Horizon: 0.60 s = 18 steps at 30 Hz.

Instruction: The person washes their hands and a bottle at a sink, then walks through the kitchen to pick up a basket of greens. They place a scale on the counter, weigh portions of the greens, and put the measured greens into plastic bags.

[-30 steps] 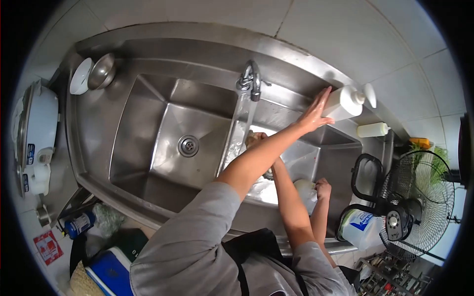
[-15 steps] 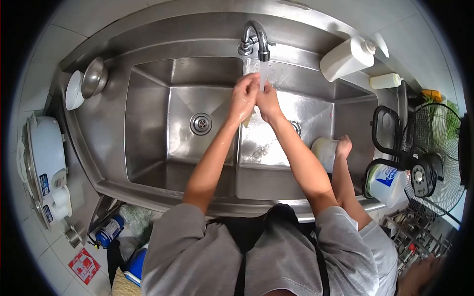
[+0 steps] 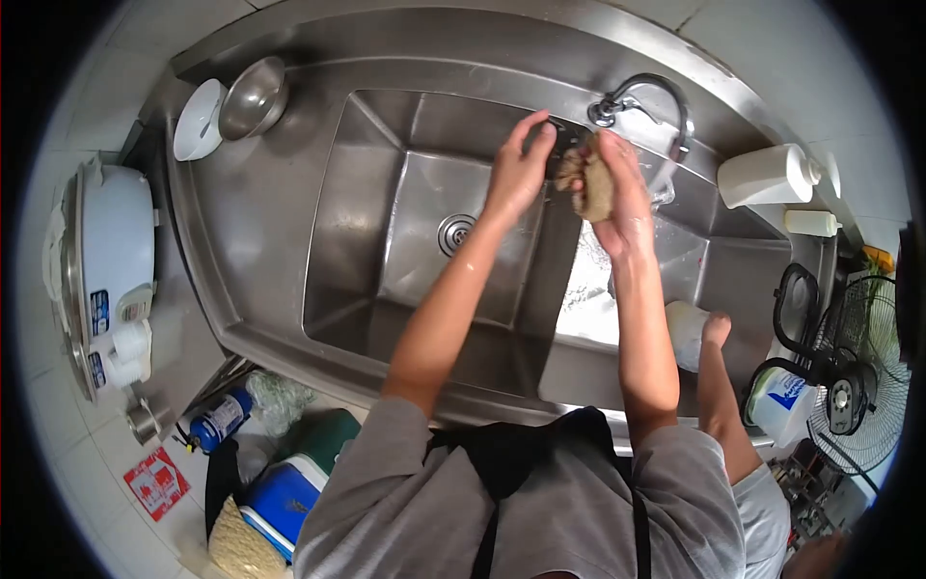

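A crumpled tan cloth is gripped in my right hand, above the wall between the two sink basins. My left hand is to the left of the cloth, over the left basin, its thumb and fingers apart and nothing in it. The curved faucet is just behind and to the right of my right hand. Water runs from it into the right basin.
Another person's hand is at a whitish round container in the right basin. A metal bowl and a white bowl sit at the far left. A white bottle lies on the right ledge, near a fan.
My hands, together under the water before, have come apart. The right one now shows the cloth clear of the stream. The view has turned and shifted left.
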Tool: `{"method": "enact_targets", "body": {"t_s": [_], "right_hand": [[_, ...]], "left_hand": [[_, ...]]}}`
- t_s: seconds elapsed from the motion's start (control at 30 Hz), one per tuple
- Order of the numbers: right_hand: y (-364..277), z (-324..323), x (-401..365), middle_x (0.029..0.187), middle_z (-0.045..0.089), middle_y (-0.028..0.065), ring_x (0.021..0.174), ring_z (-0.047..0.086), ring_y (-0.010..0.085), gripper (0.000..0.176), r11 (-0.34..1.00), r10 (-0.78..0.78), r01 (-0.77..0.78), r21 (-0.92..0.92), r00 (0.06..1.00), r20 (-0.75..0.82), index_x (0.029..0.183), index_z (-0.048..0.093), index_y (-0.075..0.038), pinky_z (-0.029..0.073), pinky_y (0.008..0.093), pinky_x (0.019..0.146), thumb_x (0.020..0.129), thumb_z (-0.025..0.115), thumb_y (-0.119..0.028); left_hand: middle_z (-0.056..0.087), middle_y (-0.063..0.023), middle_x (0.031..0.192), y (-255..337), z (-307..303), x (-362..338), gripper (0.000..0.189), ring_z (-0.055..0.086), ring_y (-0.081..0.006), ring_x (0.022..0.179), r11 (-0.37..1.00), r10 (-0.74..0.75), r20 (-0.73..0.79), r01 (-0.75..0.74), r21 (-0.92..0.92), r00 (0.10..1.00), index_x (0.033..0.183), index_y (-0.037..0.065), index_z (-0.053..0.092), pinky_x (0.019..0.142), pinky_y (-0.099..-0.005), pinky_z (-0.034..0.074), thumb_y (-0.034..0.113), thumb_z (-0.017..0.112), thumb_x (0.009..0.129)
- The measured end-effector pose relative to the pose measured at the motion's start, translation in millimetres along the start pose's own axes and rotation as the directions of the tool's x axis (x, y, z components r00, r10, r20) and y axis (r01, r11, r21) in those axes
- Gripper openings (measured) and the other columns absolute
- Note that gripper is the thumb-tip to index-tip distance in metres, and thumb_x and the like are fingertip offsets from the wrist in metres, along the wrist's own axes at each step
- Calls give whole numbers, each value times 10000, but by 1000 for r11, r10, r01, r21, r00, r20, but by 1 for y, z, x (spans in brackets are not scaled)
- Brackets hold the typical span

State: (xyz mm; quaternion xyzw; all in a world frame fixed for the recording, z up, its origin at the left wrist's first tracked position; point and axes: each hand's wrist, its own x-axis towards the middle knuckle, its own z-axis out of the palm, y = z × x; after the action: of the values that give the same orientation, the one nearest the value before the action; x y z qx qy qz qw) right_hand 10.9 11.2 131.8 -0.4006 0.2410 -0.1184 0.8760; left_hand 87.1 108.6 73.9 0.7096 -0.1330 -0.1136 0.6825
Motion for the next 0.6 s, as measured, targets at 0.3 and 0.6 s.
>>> {"method": "enact_targets", "body": {"t_s": [0.3,0.6], "right_hand": [[224,60,170,857,594,41,792,549,114,299,891,188,-157,-426,982,31,978,576,-33,465,252,680,740,682,-181],[436,-25,243,1089,527,103,1034,482,247,458,61,131,499,-865,855,502,1141,500,-97,391,391,871,705,641,-76]], "left_hand": [[520,-77,1111,-162,-142,75,356,519,-164,1004,539,-537,317,606,-585,782,1146,53,448,822,-293,440,316,348,927],[530,-154,900,-380,-206,48,224,495,-350,852,816,-127,-50,132,563,991,999,46,530,738,-420,396,50,514,776]]}}
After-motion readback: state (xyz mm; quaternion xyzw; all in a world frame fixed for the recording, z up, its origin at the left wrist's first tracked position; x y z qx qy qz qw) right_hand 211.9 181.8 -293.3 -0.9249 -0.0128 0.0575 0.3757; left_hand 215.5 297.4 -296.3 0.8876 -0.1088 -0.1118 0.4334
